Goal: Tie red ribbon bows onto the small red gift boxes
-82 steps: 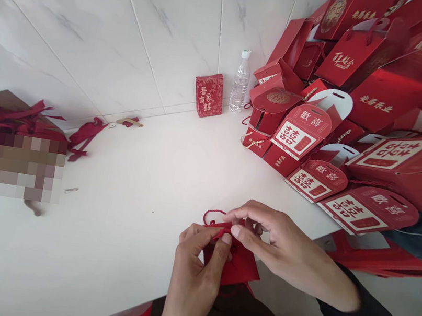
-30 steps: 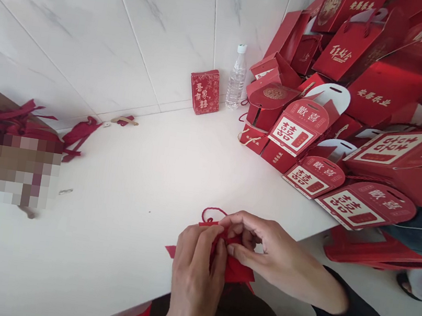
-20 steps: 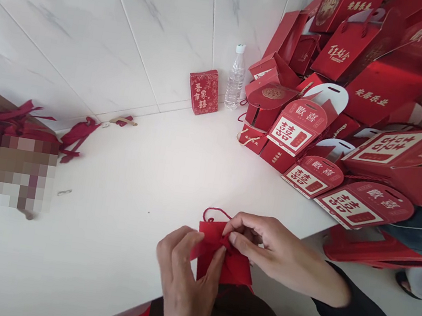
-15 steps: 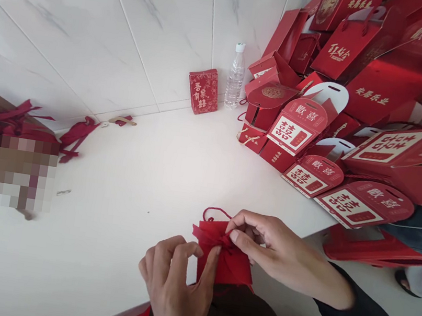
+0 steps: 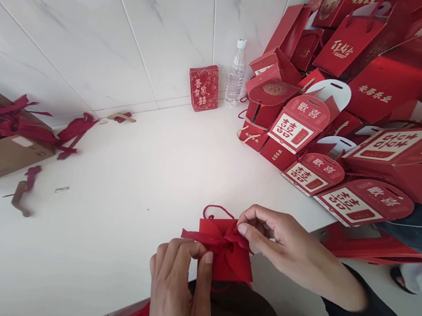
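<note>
A small red gift box [image 5: 236, 271] sits at the table's near edge, with a red ribbon [image 5: 225, 244] tied in a bow across its top. My left hand [image 5: 182, 285] pinches the ribbon on the left side of the knot between thumb and forefinger. On the other side, my right hand [image 5: 280, 239] holds the bow's right part between its fingertips. A dark red cord [image 5: 220, 207] loops out beyond the box's far edge. My fingers hide part of the bow and of the box's left side.
Many red gift boxes [image 5: 392, 98] are heaped at the right. By the wall stand a clear water bottle [image 5: 236, 77] and a small red box [image 5: 204, 89]. At left, a cardboard box [image 5: 8, 157] holds dark red ribbons; loose ribbon [image 5: 76, 130] lies beside it.
My hands have moved apart, drawing the bow's two sides outward, left and right. The ribbon's left part now stretches further out and the knot shows more clearly.
</note>
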The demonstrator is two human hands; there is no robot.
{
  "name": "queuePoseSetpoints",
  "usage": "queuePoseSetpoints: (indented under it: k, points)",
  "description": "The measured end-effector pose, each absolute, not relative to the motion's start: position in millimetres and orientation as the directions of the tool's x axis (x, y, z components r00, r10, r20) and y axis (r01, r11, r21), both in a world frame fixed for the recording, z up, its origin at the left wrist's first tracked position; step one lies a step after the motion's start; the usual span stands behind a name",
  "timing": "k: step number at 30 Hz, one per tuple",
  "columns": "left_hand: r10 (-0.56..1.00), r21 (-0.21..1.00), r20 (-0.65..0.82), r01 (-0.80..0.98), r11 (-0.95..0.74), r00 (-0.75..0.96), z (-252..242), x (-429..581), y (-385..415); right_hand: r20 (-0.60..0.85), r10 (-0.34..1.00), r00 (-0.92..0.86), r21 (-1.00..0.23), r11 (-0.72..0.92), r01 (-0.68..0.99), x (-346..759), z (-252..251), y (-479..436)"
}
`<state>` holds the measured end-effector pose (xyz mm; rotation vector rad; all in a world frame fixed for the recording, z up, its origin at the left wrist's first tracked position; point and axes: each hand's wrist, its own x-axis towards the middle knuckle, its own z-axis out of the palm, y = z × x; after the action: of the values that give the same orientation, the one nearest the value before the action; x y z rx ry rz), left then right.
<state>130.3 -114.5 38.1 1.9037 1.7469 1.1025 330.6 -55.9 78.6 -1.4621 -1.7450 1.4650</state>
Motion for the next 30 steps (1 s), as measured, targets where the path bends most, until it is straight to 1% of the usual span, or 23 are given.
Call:
queuePoseSetpoints:
  k: [8,14,19,22,26,30]
  points:
    - [0.956,0.660,0.292,0.725,-0.195,-0.008,29,117,-131,-0.276,0.916,-0.290,-0.846,-0.089,0.525,341,69,-62]
    - [0.954,0.677,0.299,0.707,-0.206,-0.008,28,122,-134,-0.243,0.933,-0.267,-0.840,-0.065,0.539,339,68,-65]
    - [0.952,0.677,0.305,0.709,-0.200,-0.022,33,123,-137,-0.200,0.953,-0.225,-0.808,-0.031,0.589,338,65,-65]
    - [0.947,0.654,0.320,0.728,-0.207,-0.019,34,125,-138,-0.204,0.953,-0.224,-0.811,-0.036,0.584,338,64,-65]
    - [0.919,0.601,0.388,0.775,-0.197,-0.067,32,130,-140,-0.252,0.942,-0.222,-0.835,-0.096,0.541,338,62,-66]
    - [0.914,0.543,0.406,0.807,-0.232,-0.011,30,133,-142,-0.249,0.942,-0.226,-0.858,-0.106,0.503,337,61,-65]
